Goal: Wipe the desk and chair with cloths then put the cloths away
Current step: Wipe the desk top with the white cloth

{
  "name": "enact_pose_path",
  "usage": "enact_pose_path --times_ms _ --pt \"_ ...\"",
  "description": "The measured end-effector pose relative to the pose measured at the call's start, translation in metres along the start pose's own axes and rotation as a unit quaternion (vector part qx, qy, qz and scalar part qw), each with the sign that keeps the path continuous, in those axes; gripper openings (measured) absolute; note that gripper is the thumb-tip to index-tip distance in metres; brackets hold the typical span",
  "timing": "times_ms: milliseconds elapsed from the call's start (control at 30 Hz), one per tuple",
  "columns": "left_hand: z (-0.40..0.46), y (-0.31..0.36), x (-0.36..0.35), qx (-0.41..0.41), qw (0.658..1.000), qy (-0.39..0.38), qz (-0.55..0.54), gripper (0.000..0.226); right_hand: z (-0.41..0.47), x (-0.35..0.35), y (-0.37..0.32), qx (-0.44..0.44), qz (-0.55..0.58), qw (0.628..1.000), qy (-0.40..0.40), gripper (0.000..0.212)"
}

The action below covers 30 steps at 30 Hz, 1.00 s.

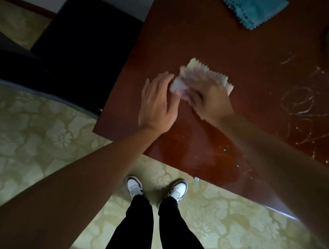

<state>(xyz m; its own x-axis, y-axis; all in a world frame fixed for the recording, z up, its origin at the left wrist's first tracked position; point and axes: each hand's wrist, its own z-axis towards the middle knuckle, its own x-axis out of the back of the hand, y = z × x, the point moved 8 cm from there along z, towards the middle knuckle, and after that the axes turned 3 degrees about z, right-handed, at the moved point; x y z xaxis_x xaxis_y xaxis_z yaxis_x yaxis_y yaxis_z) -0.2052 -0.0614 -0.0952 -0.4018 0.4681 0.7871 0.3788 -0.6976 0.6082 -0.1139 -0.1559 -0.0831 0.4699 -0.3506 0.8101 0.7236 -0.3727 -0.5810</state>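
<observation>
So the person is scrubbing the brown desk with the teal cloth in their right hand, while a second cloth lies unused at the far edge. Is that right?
Not quite: the colours are swapped. In the head view the right hand presses a pale, cream-coloured cloth on the brown desk, while the teal cloth is the one lying unused at the far edge. The left hand rests open beside the pale cloth.

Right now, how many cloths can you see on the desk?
2. A pale cloth lies mid-desk under the right hand, with the left hand beside it. A teal cloth lies at the far edge, untouched. Others may be out of view.
</observation>
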Motion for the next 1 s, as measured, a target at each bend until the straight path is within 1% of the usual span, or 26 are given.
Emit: enact_pose_path --times_ms 67,133,200,267,333,400,467,533,600,667,733,767,800,867,900,933,1000 --pt "-0.001 0.001 0.002 -0.005 1.000 -0.009 -0.024 0.049 -0.060 -0.020 -0.040 0.027 0.033 0.999 -0.019 0.027" --pt "-0.002 0.003 0.003 -0.026 0.999 -0.029 -0.030 0.045 -0.112 -0.037 -0.075 0.055 0.057 0.995 -0.056 0.028" --pt "-0.003 0.002 0.006 -0.044 0.997 -0.053 -0.037 0.041 -0.115 -0.032 -0.074 0.051 0.095 0.993 -0.057 0.032" --pt "-0.001 -0.005 0.012 -0.039 0.996 -0.063 -0.057 0.041 -0.083 -0.011 -0.045 -0.020 0.093 0.995 -0.010 0.032" --pt "-0.002 -0.014 0.019 -0.046 0.996 -0.063 -0.041 0.041 -0.051 0.009 -0.013 -0.095 0.053 0.993 0.052 0.036" --pt "-0.006 -0.021 0.024 -0.073 0.994 -0.074 -0.012 0.041 -0.046 0.002 -0.013 -0.135 0.025 0.988 0.067 0.040" --pt "-0.012 -0.023 0.024 -0.107 0.990 -0.097 -0.001 0.042 -0.071 -0.027 -0.048 -0.122 0.021 0.991 0.054 0.043" --pt "-0.019 -0.019 0.019 -0.147 0.982 -0.121 0.021 0.042 -0.107 -0.055 -0.096 -0.080 0.045 0.995 0.044 0.038" --pt "-0.023 -0.019 0.017 -0.171 0.976 -0.127 0.037 0.042 -0.131 -0.066 -0.123 -0.066 0.077 0.994 0.051 0.035" --pt "-0.022 -0.020 0.017 -0.172 0.977 -0.119 0.033 0.042 -0.132 -0.048 -0.110 -0.100 0.081 0.986 0.104 0.034" --pt "-0.020 -0.021 0.019 -0.171 0.979 -0.104 0.022 0.043 -0.115 -0.016 -0.074 -0.150 0.033 0.972 0.177 0.034" --pt "-0.019 -0.022 0.019 -0.171 0.980 -0.101 0.015 0.043 -0.103 -0.004 -0.052 -0.183 0.006 0.965 0.185 0.035" --pt "-0.018 -0.022 0.019 -0.168 0.981 -0.100 0.010 0.044 -0.092 0.002 -0.035 -0.219 -0.012 0.960 0.176 0.036" --pt "-0.018 -0.023 0.019 -0.164 0.981 -0.100 0.003 0.044 -0.083 -0.006 -0.022 -0.267 -0.026 0.950 0.160 0.037" --pt "-0.018 -0.023 0.020 -0.163 0.982 -0.099 -0.001 0.045 -0.084 -0.017 -0.030 -0.269 -0.027 0.950 0.157 0.037" --pt "-0.018 -0.023 0.021 -0.162 0.982 -0.100 -0.004 0.045 -0.090 -0.030 -0.048 -0.247 -0.023 0.957 0.152 0.037" --pt "-0.018 -0.023 0.021 -0.159 0.981 -0.109 -0.009 0.044 -0.111 -0.065 -0.099 -0.173 -0.013 0.977 0.124 0.037"
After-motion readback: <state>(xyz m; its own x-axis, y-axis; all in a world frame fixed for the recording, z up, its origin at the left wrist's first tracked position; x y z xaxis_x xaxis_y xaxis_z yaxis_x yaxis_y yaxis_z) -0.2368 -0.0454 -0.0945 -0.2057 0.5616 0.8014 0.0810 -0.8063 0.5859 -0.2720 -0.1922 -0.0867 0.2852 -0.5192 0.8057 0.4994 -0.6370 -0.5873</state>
